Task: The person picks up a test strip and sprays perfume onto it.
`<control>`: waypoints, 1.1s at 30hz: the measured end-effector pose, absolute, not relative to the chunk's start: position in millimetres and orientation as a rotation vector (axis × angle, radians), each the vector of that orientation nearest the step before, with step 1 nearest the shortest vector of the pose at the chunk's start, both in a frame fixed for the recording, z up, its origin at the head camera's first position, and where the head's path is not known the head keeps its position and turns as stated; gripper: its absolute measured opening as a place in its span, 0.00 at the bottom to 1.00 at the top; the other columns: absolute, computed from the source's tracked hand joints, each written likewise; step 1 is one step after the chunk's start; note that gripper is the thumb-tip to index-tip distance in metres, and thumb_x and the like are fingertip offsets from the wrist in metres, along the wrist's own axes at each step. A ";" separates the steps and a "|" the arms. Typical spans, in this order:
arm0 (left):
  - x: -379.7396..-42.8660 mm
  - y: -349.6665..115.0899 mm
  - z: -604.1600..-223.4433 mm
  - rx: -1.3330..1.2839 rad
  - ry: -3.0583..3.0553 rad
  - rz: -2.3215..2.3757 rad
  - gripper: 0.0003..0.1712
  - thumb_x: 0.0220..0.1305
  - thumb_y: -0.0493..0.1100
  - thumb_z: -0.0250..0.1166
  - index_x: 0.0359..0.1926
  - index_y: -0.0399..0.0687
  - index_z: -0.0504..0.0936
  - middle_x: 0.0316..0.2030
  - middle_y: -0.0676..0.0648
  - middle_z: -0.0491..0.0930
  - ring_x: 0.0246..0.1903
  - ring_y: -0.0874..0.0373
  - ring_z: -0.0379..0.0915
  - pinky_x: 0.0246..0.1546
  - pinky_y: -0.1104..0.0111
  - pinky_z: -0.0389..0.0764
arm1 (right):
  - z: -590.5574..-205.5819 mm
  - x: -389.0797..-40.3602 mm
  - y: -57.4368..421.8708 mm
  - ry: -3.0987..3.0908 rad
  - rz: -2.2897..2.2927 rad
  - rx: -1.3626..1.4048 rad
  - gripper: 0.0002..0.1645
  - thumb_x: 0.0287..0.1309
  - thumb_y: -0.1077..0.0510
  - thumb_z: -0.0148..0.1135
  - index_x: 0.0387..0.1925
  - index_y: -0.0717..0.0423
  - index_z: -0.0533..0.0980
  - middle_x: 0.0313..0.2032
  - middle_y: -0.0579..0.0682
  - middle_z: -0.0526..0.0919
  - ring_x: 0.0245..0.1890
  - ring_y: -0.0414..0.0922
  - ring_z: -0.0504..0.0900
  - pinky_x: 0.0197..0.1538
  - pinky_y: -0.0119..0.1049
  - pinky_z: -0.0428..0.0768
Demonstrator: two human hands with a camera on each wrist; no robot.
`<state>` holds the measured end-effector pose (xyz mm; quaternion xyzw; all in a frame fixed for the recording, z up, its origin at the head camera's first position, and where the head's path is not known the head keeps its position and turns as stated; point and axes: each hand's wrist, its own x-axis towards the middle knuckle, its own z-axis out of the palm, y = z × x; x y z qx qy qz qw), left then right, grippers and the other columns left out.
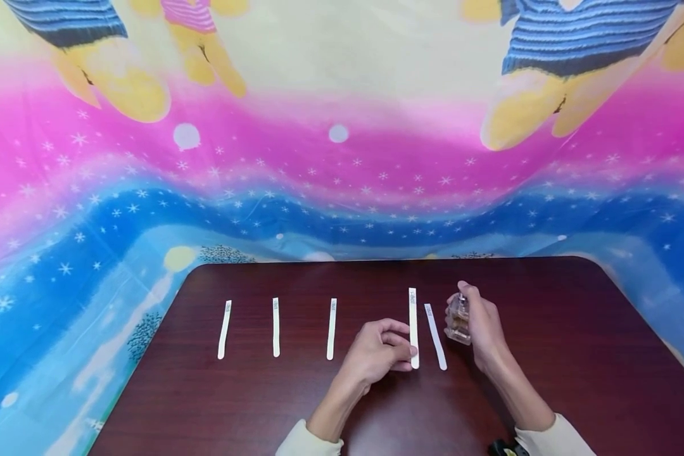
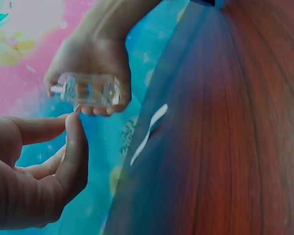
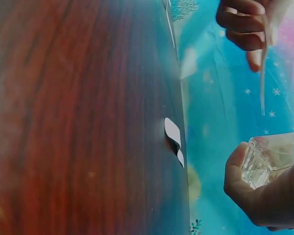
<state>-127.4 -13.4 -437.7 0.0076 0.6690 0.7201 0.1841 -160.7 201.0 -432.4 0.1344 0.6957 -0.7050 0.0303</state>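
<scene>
My left hand (image 1: 379,350) pinches a white paper test strip (image 1: 413,323) near its lower end and holds it upright above the table. In the right wrist view, that strip (image 3: 263,88) appears edge-on between the left hand's fingers. Just to the right, my right hand (image 1: 486,324) grips a clear glass perfume bottle (image 1: 459,322), its index finger at the sprayer on top. The bottle (image 2: 90,90) is apart from the held strip. Another white strip (image 1: 436,337) lies slanted on the table between the hands, bent along its length in the wrist views.
Three more white strips, a left one (image 1: 225,329), a middle one (image 1: 276,327) and a right one (image 1: 332,329), lie spaced apart on the dark wooden table (image 1: 171,392). A colourful printed cloth (image 1: 296,164) hangs behind the table. Something dark (image 1: 504,448) shows beside the right sleeve.
</scene>
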 end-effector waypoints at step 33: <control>-150.9 -33.2 -470.0 -0.098 2.166 1.883 0.20 0.59 0.23 0.72 0.53 0.32 0.83 0.31 0.40 0.89 0.23 0.60 0.84 0.28 0.65 0.92 | -421.8 -155.4 207.7 2.104 -2.178 0.392 0.29 0.82 0.34 0.44 0.34 0.48 0.79 0.26 0.45 0.82 0.28 0.42 0.84 0.38 0.41 0.92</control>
